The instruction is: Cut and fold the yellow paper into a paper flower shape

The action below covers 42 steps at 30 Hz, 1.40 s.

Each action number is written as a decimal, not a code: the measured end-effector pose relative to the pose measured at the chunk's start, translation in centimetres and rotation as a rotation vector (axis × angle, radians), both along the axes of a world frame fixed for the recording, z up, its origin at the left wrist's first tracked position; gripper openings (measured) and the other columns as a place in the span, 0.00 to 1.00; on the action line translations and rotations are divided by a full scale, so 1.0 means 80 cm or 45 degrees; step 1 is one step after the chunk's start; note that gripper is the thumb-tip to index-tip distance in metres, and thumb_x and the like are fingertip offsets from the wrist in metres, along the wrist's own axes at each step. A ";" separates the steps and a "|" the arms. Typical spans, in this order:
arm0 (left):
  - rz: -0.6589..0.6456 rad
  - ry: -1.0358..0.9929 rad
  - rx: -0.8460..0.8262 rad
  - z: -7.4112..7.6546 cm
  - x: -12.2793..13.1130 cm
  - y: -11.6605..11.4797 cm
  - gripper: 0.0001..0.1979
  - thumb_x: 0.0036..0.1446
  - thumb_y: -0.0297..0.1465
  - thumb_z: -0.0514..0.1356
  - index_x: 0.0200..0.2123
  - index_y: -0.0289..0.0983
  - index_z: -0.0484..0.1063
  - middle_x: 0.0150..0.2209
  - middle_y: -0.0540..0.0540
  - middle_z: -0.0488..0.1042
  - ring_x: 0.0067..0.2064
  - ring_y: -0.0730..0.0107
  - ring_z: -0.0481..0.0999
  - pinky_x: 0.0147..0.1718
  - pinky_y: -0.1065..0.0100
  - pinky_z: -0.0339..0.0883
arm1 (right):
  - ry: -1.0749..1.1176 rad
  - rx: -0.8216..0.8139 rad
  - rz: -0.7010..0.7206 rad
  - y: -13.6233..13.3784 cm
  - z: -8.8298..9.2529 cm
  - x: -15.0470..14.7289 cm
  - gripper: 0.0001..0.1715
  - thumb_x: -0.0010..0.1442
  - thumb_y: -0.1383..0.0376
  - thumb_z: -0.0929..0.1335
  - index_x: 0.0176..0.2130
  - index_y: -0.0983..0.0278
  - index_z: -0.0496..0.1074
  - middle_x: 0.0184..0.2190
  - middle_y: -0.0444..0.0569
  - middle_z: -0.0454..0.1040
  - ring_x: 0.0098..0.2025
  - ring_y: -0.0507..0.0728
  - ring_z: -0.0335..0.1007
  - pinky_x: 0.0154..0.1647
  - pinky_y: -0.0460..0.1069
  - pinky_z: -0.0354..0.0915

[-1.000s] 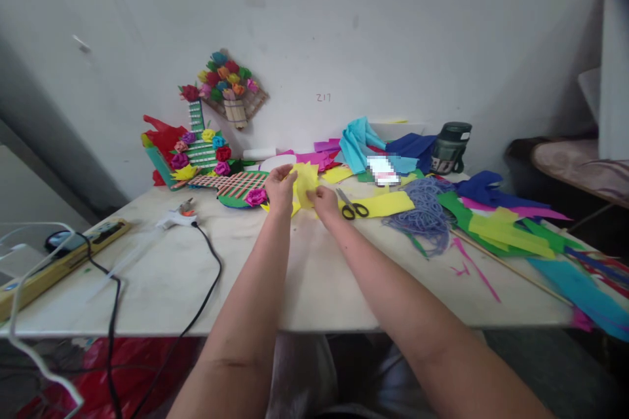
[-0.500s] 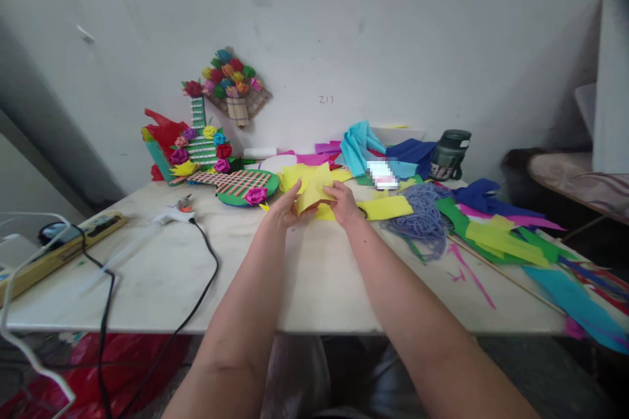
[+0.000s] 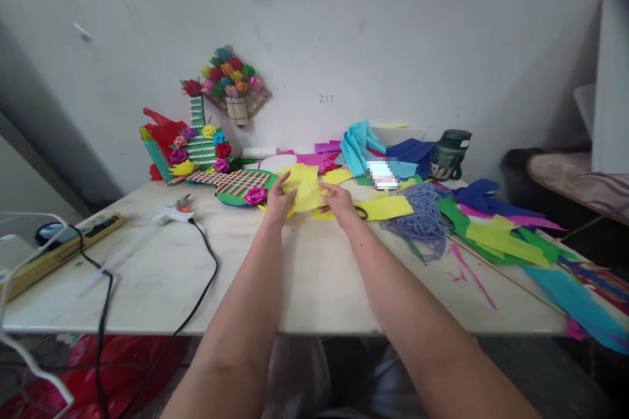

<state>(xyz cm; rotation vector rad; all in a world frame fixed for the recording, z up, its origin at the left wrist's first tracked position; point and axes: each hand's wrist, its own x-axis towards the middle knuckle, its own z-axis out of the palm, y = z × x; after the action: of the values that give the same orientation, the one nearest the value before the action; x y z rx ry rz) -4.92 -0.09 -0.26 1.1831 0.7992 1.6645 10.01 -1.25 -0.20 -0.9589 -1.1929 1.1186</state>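
Note:
A piece of yellow crepe paper (image 3: 304, 188) is spread between my two hands above the table. My left hand (image 3: 280, 200) grips its left edge, the thumb lying on the near face. At the right edge my right hand (image 3: 338, 201) pinches the paper between thumb and fingers. A long yellow paper strip (image 3: 390, 209) lies beneath and to the right of my right hand, with a dark scissor handle (image 3: 361, 212) on it. Left of my left hand rests a green guitar-shaped craft (image 3: 240, 186) with crossed sticks and a pink paper rose (image 3: 255, 195).
On the left are a glue gun (image 3: 173, 213) with its black cord and a power strip (image 3: 63, 255). A tangle of purple yarn (image 3: 422, 216), coloured paper scraps, a thin stick (image 3: 506, 275) and a dark bottle (image 3: 449, 156) are on the right. Paper flowers stand against the wall.
The yellow paper, folded upward between my hands before, is now spread flatter and wider. My left hand has shifted slightly left, and both hands still hold the paper.

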 end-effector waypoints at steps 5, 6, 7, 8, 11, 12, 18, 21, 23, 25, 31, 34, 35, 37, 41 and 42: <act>0.044 0.111 -0.066 -0.007 -0.010 0.007 0.26 0.39 0.26 0.61 0.46 0.35 0.68 0.37 0.44 0.74 0.30 0.72 0.74 0.33 0.68 0.68 | -0.068 -0.018 -0.025 0.005 -0.002 0.004 0.26 0.44 0.75 0.62 0.45 0.66 0.69 0.31 0.47 0.74 0.14 0.46 0.65 0.14 0.42 0.63; 0.025 0.105 -0.071 -0.007 -0.011 0.006 0.26 0.39 0.26 0.61 0.47 0.35 0.67 0.37 0.44 0.74 0.30 0.72 0.74 0.33 0.68 0.68 | -0.079 -0.009 -0.019 0.005 -0.002 0.005 0.26 0.44 0.75 0.62 0.46 0.66 0.69 0.30 0.47 0.74 0.14 0.46 0.64 0.14 0.42 0.63; -0.001 0.093 -0.070 -0.006 -0.012 0.005 0.27 0.39 0.26 0.61 0.48 0.35 0.67 0.37 0.44 0.74 0.31 0.72 0.74 0.34 0.68 0.68 | -0.090 0.001 -0.012 0.005 -0.001 0.006 0.27 0.44 0.75 0.62 0.46 0.66 0.69 0.30 0.47 0.74 0.14 0.46 0.64 0.14 0.42 0.63; -0.031 0.080 -0.064 -0.005 -0.012 0.003 0.28 0.39 0.25 0.61 0.48 0.35 0.66 0.38 0.44 0.74 0.32 0.72 0.74 0.35 0.68 0.68 | -0.101 0.010 -0.007 0.005 -0.001 0.006 0.27 0.45 0.75 0.62 0.47 0.66 0.68 0.30 0.47 0.75 0.14 0.46 0.64 0.14 0.42 0.63; -0.083 0.064 -0.023 -0.002 -0.012 0.000 0.27 0.41 0.25 0.61 0.49 0.36 0.65 0.40 0.44 0.73 0.34 0.72 0.73 0.35 0.69 0.67 | -0.142 0.040 -0.011 0.003 0.000 0.008 0.29 0.45 0.75 0.62 0.48 0.65 0.67 0.35 0.48 0.75 0.13 0.44 0.63 0.14 0.42 0.62; -0.069 0.071 -0.001 -0.001 -0.012 -0.001 0.27 0.41 0.25 0.60 0.49 0.37 0.65 0.41 0.44 0.72 0.35 0.73 0.73 0.35 0.70 0.67 | -0.159 0.048 -0.013 0.003 0.001 0.008 0.29 0.45 0.74 0.62 0.49 0.65 0.67 0.37 0.49 0.74 0.13 0.44 0.63 0.14 0.41 0.62; 0.139 0.163 0.092 0.004 -0.013 -0.002 0.32 0.45 0.24 0.56 0.56 0.41 0.56 0.36 0.48 0.71 0.24 0.81 0.68 0.21 0.78 0.62 | -0.271 0.121 -0.039 0.000 0.004 0.007 0.31 0.47 0.74 0.61 0.52 0.62 0.64 0.50 0.52 0.66 0.14 0.42 0.62 0.15 0.41 0.63; 0.197 0.171 0.104 0.005 -0.013 -0.002 0.32 0.46 0.24 0.55 0.56 0.40 0.54 0.29 0.51 0.69 0.19 0.84 0.61 0.16 0.79 0.55 | -0.291 0.189 -0.047 0.000 0.004 0.007 0.32 0.47 0.74 0.60 0.53 0.59 0.63 0.56 0.51 0.57 0.15 0.41 0.62 0.16 0.42 0.64; 0.279 0.220 0.116 0.004 -0.014 0.000 0.31 0.45 0.23 0.55 0.55 0.37 0.57 0.23 0.54 0.64 0.17 0.85 0.57 0.15 0.80 0.51 | -0.306 0.215 -0.047 0.001 0.003 0.007 0.33 0.47 0.74 0.60 0.53 0.58 0.62 0.58 0.50 0.54 0.15 0.40 0.61 0.16 0.42 0.65; 0.370 0.297 0.118 0.001 -0.016 0.004 0.29 0.45 0.22 0.55 0.54 0.35 0.59 0.19 0.57 0.58 0.16 0.85 0.53 0.15 0.80 0.49 | -0.322 0.234 -0.049 0.004 0.001 0.006 0.34 0.47 0.74 0.60 0.54 0.57 0.61 0.58 0.49 0.53 0.17 0.41 0.62 0.18 0.42 0.66; 0.676 0.449 0.096 0.000 -0.018 0.006 0.23 0.49 0.26 0.54 0.51 0.37 0.62 0.30 0.49 0.72 0.21 0.81 0.64 0.21 0.76 0.58 | -0.363 0.225 -0.100 0.018 -0.004 0.000 0.34 0.48 0.74 0.60 0.55 0.57 0.59 0.59 0.50 0.52 0.17 0.41 0.63 0.20 0.43 0.67; 0.944 0.474 0.139 0.009 -0.017 -0.002 0.20 0.52 0.28 0.52 0.50 0.39 0.62 0.40 0.45 0.73 0.31 0.75 0.71 0.30 0.73 0.62 | -0.376 0.160 -0.151 0.030 -0.004 -0.001 0.34 0.48 0.74 0.60 0.55 0.59 0.59 0.59 0.51 0.52 0.18 0.42 0.64 0.20 0.43 0.67; 1.050 0.490 0.138 0.011 -0.018 -0.004 0.18 0.52 0.29 0.51 0.49 0.38 0.63 0.40 0.45 0.73 0.34 0.74 0.72 0.34 0.72 0.63 | -0.368 0.127 -0.171 0.034 -0.003 -0.001 0.34 0.48 0.75 0.60 0.55 0.59 0.59 0.58 0.52 0.53 0.18 0.42 0.64 0.20 0.42 0.67; 1.196 0.493 0.098 0.015 -0.019 -0.006 0.17 0.54 0.30 0.50 0.49 0.38 0.62 0.40 0.45 0.74 0.37 0.72 0.72 0.37 0.70 0.62 | -0.332 0.047 -0.203 0.044 -0.002 -0.001 0.35 0.48 0.75 0.59 0.55 0.61 0.59 0.57 0.54 0.56 0.18 0.43 0.65 0.20 0.43 0.67; 1.264 0.475 0.040 0.019 -0.021 -0.007 0.16 0.54 0.29 0.48 0.47 0.38 0.61 0.40 0.45 0.74 0.41 0.71 0.72 0.40 0.69 0.62 | -0.274 -0.067 -0.229 0.062 0.001 -0.005 0.36 0.47 0.76 0.59 0.57 0.64 0.56 0.51 0.55 0.64 0.18 0.45 0.66 0.20 0.43 0.67; 1.283 0.482 0.017 0.019 -0.021 -0.008 0.15 0.54 0.28 0.49 0.46 0.38 0.61 0.40 0.46 0.74 0.42 0.71 0.71 0.41 0.69 0.61 | -0.276 -0.077 -0.232 0.066 0.001 -0.007 0.36 0.47 0.76 0.59 0.57 0.65 0.56 0.50 0.55 0.65 0.18 0.45 0.66 0.20 0.43 0.67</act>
<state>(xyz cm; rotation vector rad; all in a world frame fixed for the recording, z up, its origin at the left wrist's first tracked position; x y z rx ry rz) -6.62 -0.72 1.28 1.1923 1.8354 2.2355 9.45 4.03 -0.09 -1.2344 -1.2218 0.9274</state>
